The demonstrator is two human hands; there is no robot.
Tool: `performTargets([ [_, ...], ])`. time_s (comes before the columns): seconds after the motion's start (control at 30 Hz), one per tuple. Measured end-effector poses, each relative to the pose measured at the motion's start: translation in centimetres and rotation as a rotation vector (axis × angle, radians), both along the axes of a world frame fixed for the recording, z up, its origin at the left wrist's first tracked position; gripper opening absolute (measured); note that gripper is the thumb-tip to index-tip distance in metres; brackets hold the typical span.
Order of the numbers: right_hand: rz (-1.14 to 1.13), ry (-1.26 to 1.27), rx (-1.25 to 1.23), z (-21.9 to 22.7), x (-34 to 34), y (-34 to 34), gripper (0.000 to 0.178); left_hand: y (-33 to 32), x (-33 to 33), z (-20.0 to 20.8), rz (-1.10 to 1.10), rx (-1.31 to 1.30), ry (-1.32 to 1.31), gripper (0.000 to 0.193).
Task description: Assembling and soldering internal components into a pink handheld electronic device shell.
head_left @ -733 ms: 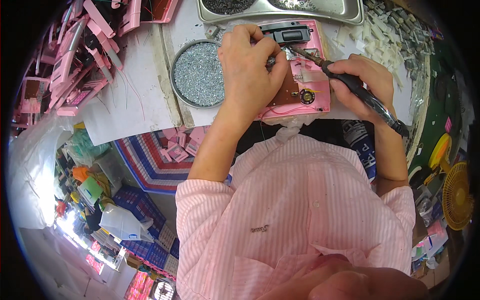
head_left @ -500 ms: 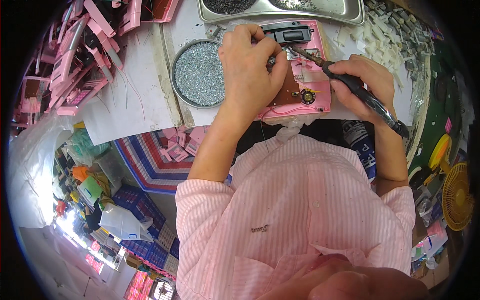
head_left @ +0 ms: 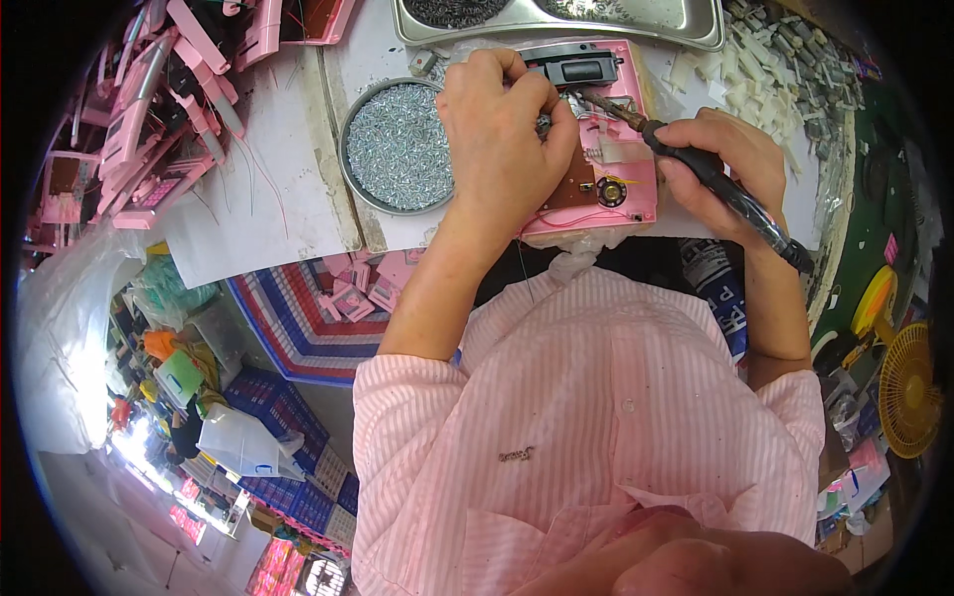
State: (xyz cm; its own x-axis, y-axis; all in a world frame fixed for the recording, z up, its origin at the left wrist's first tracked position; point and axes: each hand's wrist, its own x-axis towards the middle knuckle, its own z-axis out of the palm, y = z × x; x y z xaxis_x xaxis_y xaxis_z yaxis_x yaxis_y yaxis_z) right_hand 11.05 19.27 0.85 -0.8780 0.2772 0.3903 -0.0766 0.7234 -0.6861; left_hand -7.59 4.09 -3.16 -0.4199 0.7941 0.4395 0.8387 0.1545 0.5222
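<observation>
A pink plastic housing (head_left: 644,189) lies open in front of me. It holds a brown circuit board (head_left: 571,189), a small round dark part (head_left: 611,192), thin wires and a black compartment piece (head_left: 581,70) at its far end. My right hand (head_left: 730,169) grips a soldering iron (head_left: 720,184) by its black handle. The iron's dark metal tip points left into the housing, close to my left fingers. My left hand (head_left: 507,139) arches over the housing's left side, fingers curled and pinched together. What they hold is mostly hidden; a small dark bit shows by the thumb.
Beside my left hand stands a round tin of small silvery screws (head_left: 397,149). A metal tray (head_left: 556,30) with dark small parts sits at the far side. Pink housings (head_left: 149,129) pile up on the left; white and grey pieces (head_left: 765,70) lie at the right.
My left hand has shifted very slightly to the right. The soldering iron and my right hand stay nearly where they were.
</observation>
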Motion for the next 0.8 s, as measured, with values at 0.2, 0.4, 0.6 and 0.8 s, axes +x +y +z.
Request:
performTargets([
  [0.2,0.002,0.014,0.001,0.1,0.5,0.1,0.026,0.0,0.0,-0.2,0.001,0.008,-0.004,0.010],
  [0.4,-0.011,0.048,0.013,0.0,0.8,0.1,0.026,-0.1,0.1,-0.1,0.008,-0.002,-0.012,0.010],
  [0.6,-0.020,0.074,0.020,-0.2,0.9,0.1,0.026,-0.1,0.2,-0.2,0.023,0.001,-0.019,0.010],
  [0.8,-0.017,0.060,0.006,0.0,1.1,0.2,0.025,-0.1,0.1,-0.8,0.014,0.045,0.002,0.012],
])
